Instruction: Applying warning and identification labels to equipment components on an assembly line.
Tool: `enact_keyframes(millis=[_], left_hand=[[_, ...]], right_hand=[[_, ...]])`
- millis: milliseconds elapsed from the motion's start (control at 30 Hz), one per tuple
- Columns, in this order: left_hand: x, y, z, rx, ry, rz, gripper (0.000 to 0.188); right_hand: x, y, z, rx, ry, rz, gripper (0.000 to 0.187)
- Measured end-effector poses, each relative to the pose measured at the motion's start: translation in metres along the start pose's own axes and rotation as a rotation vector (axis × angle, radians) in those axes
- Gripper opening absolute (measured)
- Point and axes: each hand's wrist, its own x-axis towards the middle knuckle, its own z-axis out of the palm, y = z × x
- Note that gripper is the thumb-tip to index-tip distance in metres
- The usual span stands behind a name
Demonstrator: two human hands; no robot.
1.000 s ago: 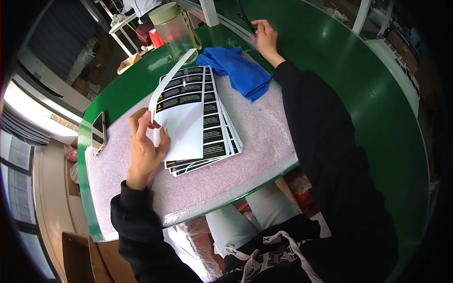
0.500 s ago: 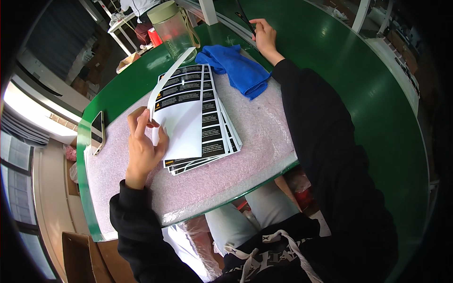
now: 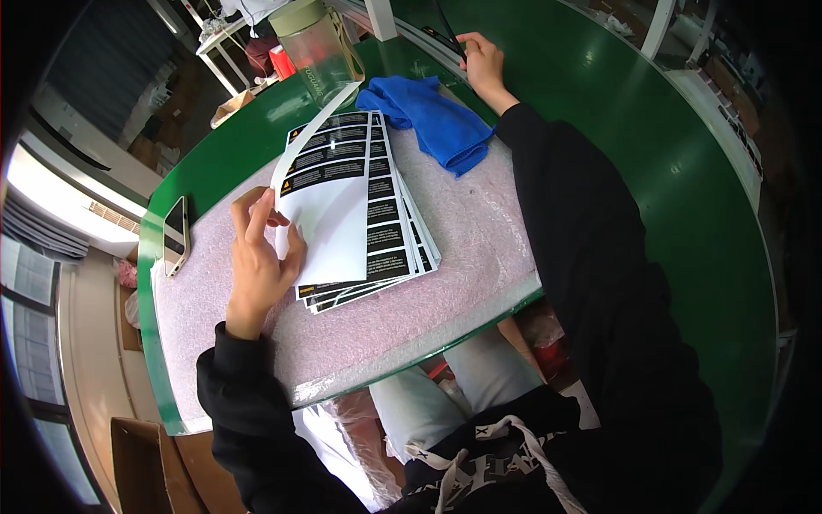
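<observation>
A fanned stack of label sheets, black with white print, lies on the padded mat. My left hand is at the left edge of the top sheet, with finger and thumb closed on it. This sheet has a blank white lower part and printed black labels above. A narrow white strip curls up along its left side toward the bottle. Far off to the right, my right hand is closed round a thin black tool, whose upper end leaves the picture. Its exact kind is unclear.
A blue cloth lies crumpled right of the stack. Behind stands a clear bottle with a green lid. A phone rests at the mat's left edge. The pinkish mat covers part of the green table.
The black tool in my right hand has tilted more upright. My left hand keeps its hold on the sheet's edge. The whole view has shifted slightly.
</observation>
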Motion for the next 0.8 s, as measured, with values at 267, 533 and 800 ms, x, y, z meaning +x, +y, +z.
enact_keyframes(millis=[267, 533, 800], left_hand=[[-0.0007, -0.0003, -0.0011, 0.003, -0.030, -0.017, 0.074], [-0.0011, 0.0013, -0.0023, 0.004, -0.048, -0.036, 0.072], [-0.0003, 0.0011, -0.0008, 0.000, -0.056, -0.053, 0.072]], right_hand=[[0.0012, 0.0010, 0.0015, -0.010, -0.016, 0.030, 0.030], [0.0007, 0.0029, 0.0009, 0.000, -0.027, 0.022, 0.030], [0.0019, 0.0037, 0.0027, -0.008, -0.024, 0.014, 0.030]])
